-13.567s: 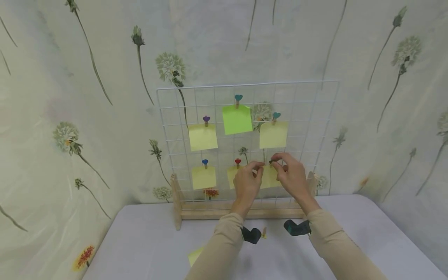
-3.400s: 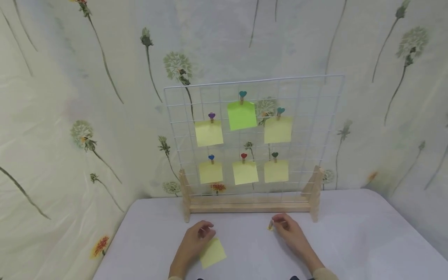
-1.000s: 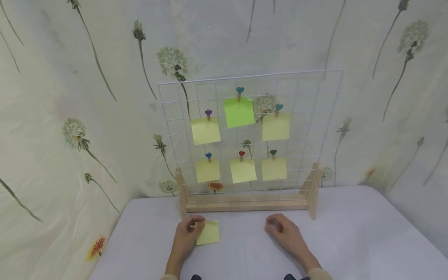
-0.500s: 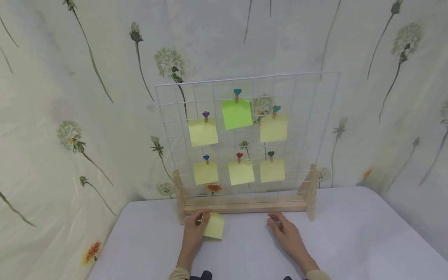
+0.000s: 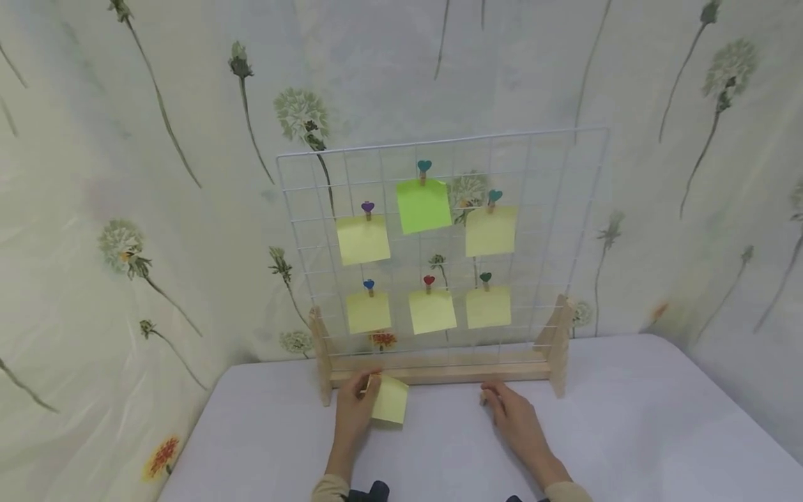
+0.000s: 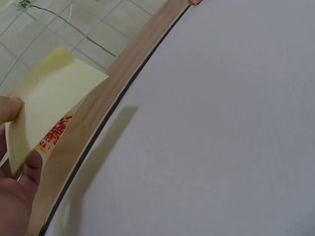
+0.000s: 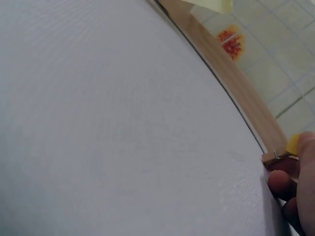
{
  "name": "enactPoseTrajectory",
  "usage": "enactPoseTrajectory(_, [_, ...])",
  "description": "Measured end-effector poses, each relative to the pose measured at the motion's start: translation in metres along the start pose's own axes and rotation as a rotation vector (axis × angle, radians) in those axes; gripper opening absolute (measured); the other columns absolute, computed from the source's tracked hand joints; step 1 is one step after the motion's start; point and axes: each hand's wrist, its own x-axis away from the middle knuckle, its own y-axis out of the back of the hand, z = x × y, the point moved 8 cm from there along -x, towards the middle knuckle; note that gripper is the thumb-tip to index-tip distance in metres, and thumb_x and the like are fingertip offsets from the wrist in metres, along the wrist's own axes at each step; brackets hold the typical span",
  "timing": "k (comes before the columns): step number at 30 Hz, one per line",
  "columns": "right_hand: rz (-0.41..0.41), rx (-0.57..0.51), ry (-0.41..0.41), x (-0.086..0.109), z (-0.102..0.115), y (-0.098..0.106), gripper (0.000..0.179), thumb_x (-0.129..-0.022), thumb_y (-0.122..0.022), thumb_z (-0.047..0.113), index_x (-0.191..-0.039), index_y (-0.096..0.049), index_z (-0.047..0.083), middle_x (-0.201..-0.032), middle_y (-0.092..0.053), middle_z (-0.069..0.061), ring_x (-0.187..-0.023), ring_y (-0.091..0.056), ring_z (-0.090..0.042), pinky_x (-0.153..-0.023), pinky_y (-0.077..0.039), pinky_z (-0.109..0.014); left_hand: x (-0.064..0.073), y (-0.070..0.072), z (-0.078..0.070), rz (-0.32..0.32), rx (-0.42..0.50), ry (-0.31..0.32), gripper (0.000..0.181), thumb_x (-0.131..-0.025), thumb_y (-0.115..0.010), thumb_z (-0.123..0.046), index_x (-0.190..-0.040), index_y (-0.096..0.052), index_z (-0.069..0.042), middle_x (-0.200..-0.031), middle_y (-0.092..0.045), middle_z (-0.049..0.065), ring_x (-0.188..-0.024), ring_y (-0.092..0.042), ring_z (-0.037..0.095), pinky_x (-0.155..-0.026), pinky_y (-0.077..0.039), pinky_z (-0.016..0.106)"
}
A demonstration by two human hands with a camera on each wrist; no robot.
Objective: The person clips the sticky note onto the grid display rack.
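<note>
My left hand (image 5: 353, 411) pinches a pale yellow sticky note (image 5: 390, 401) by its left edge, just in front of the stand's wooden base bar (image 5: 439, 375). In the left wrist view the note (image 6: 54, 93) is raised off the table and bends a little, casting a shadow. Close to the tabletop at the right, my right hand (image 5: 519, 422) pinches a mini clothespin (image 7: 276, 156) of bare wood with a yellow top, partly hidden by the fingers. Behind both hands stands a white wire grid (image 5: 439, 142).
A bright green note (image 5: 423, 207) hangs at the top of the grid, with several yellow notes, such as one at lower centre (image 5: 433, 311), around it. Heart-topped clothespins hold them. The grid stands on a white-covered table (image 5: 452, 446) before a flowered curtain (image 5: 207, 209).
Earlier both hands were at the grid's lower right note. Since then they came down to the table; my right hand took the clothespin, and my left lifted the loose note toward the grid.
</note>
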Motion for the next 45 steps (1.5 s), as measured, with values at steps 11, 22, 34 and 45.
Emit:
enactPoseTrajectory(11, [-0.009,0.089,0.033,0.0,0.007,-0.003,0.02,-0.091,-0.062,0.017,-0.11,-0.063,0.015,-0.086,-0.07,0.004,-0.064,-0.052,0.001,-0.059,-0.046,-0.02,-0.012,-0.006,-0.024,-0.048,0.043,0.037,0.016,-0.09,-0.064,-0.014,-0.103,-0.066,-0.006,-0.096,-0.073,0.012,-0.096,-0.067,0.024,-0.077,-0.05,0.022])
enactPoseTrajectory(22, [-0.007,-0.05,-0.016,0.0,-0.002,-0.001,0.025,-0.092,-0.061,0.022,-0.117,-0.06,0.017,-0.098,-0.07,-0.003,-0.042,-0.042,0.001,-0.041,-0.037,-0.019,-0.028,-0.015,0.011,-0.062,0.033,0.052,0.023,-0.09,-0.061,-0.036,-0.103,-0.066,-0.016,-0.105,-0.07,0.003,-0.094,-0.064,0.015,-0.081,-0.05,0.03])
enactPoseTrajectory(34, [0.045,-0.291,-0.106,0.001,-0.003,-0.005,0.025,-0.091,-0.061,0.029,-0.113,-0.061,0.016,-0.103,-0.068,0.0,-0.052,-0.058,-0.006,-0.05,-0.047,-0.022,-0.037,-0.021,0.01,-0.079,0.048,0.018,0.024,-0.091,-0.061,-0.033,-0.105,-0.065,-0.014,-0.108,-0.069,0.002,-0.104,-0.063,0.019,-0.087,-0.05,0.032])
enactPoseTrajectory(45, [0.053,-0.293,-0.122,-0.002,0.004,-0.004,0.022,-0.088,-0.064,0.036,-0.106,-0.062,0.023,-0.08,-0.068,0.001,-0.051,-0.055,-0.008,-0.046,-0.043,-0.022,-0.044,-0.024,0.005,-0.106,0.068,0.003,0.023,-0.091,-0.062,-0.033,-0.103,-0.066,-0.015,-0.11,-0.069,0.001,-0.106,-0.063,0.02,-0.086,-0.051,0.034])
